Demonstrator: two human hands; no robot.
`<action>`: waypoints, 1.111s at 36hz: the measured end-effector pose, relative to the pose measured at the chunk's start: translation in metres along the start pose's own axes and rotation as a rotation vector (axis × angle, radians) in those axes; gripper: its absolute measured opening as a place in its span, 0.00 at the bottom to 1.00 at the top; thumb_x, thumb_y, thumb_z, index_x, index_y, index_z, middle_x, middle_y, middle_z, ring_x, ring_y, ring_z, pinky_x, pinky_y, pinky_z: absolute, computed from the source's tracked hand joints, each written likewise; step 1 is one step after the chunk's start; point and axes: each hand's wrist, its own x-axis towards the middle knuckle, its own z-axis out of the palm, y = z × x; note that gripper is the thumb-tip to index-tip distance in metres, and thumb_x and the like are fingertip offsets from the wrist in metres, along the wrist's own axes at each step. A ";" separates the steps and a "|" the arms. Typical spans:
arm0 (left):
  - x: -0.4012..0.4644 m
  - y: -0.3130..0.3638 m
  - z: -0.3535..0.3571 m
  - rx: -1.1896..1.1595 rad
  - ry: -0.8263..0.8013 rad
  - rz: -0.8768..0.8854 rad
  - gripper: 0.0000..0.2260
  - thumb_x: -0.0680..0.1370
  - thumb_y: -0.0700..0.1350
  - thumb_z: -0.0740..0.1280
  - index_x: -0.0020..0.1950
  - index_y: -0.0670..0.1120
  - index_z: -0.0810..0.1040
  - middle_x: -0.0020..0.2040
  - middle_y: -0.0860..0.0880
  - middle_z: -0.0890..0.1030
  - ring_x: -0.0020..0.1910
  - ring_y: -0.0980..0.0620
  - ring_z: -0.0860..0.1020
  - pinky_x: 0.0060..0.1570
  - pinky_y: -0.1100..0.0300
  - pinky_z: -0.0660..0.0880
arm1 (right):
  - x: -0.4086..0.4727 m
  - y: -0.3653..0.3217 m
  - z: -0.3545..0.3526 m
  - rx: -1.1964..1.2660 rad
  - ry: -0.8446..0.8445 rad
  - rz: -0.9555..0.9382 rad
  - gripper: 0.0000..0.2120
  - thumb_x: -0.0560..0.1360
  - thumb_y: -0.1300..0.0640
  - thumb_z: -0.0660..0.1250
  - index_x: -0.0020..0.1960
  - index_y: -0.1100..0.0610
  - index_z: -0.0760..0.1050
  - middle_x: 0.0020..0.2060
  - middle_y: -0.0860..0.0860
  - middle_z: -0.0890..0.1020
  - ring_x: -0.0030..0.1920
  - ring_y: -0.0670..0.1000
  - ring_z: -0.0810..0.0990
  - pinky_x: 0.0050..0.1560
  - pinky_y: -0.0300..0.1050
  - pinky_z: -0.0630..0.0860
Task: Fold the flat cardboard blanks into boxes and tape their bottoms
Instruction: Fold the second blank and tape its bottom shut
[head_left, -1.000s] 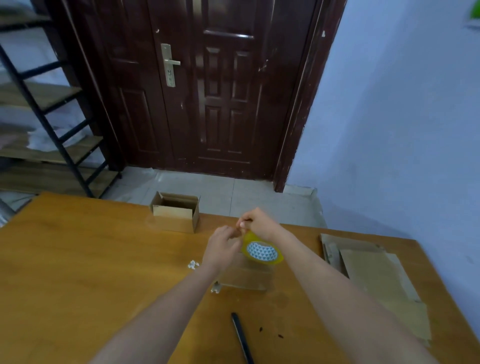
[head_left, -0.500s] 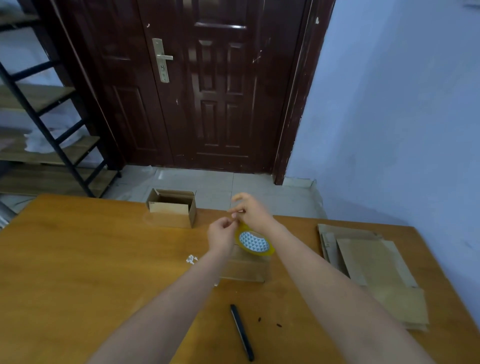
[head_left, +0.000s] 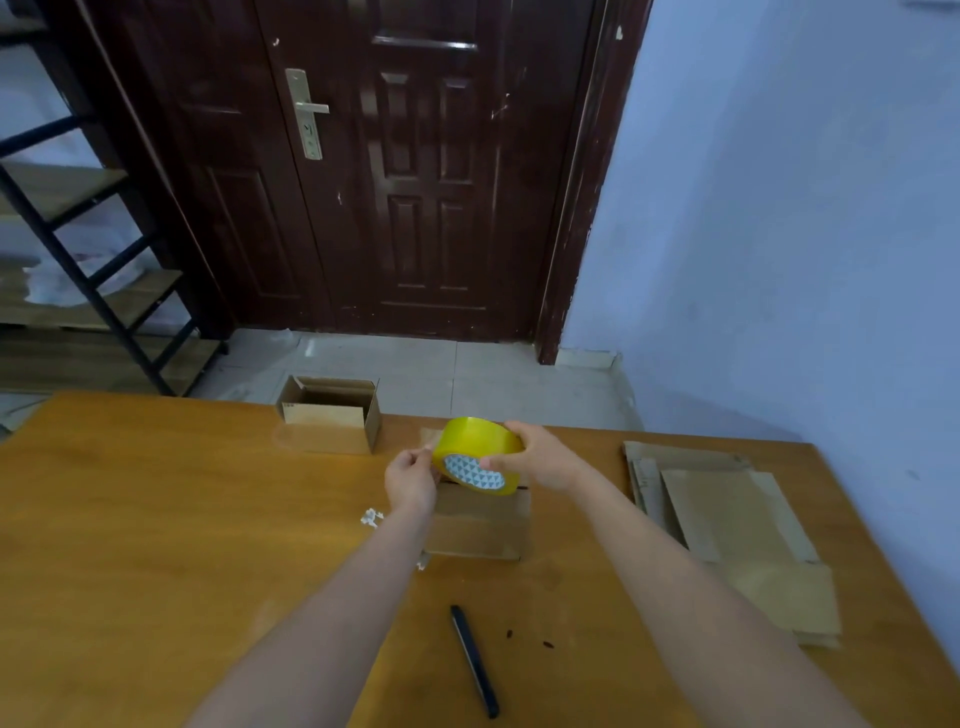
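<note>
While our right hand (head_left: 540, 460) grips the yellow tape roll (head_left: 478, 454) from the side, fingers curled over its rim, our left hand (head_left: 413, 480) pinches at the roll's left edge, fingertips closed together; whether a tape end sits between them we cannot tell. We hold the roll tilted just above a folded cardboard box (head_left: 480, 525) that lies on the wooden table (head_left: 156, 545). An open-topped box (head_left: 332, 415) stands at the far edge, well apart. Flat cardboard blanks (head_left: 727, 519) are stacked to the right. A black pen (head_left: 475, 662) lies nearer us, and small white scraps (head_left: 371, 518) lie left of the folded box.
</note>
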 end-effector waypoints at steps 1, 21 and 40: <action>-0.001 0.001 0.000 -0.024 -0.006 0.000 0.12 0.81 0.40 0.60 0.37 0.42 0.72 0.37 0.45 0.76 0.41 0.47 0.76 0.48 0.52 0.76 | -0.002 -0.004 0.000 -0.028 0.011 -0.018 0.24 0.70 0.54 0.74 0.63 0.57 0.72 0.51 0.50 0.78 0.51 0.50 0.78 0.51 0.44 0.76; 0.000 0.002 -0.002 -0.248 -0.023 -0.117 0.03 0.81 0.35 0.57 0.50 0.41 0.69 0.47 0.44 0.76 0.48 0.45 0.78 0.59 0.54 0.74 | 0.007 -0.045 0.001 -1.117 -0.014 0.338 0.25 0.71 0.39 0.68 0.59 0.56 0.73 0.46 0.49 0.74 0.50 0.53 0.77 0.48 0.44 0.75; 0.010 0.003 -0.008 -0.292 -0.057 -0.164 0.14 0.83 0.40 0.54 0.67 0.38 0.64 0.59 0.38 0.78 0.51 0.42 0.80 0.56 0.48 0.77 | -0.032 -0.008 -0.070 -0.175 -0.046 0.111 0.22 0.75 0.46 0.68 0.51 0.67 0.76 0.43 0.57 0.79 0.42 0.54 0.79 0.45 0.48 0.75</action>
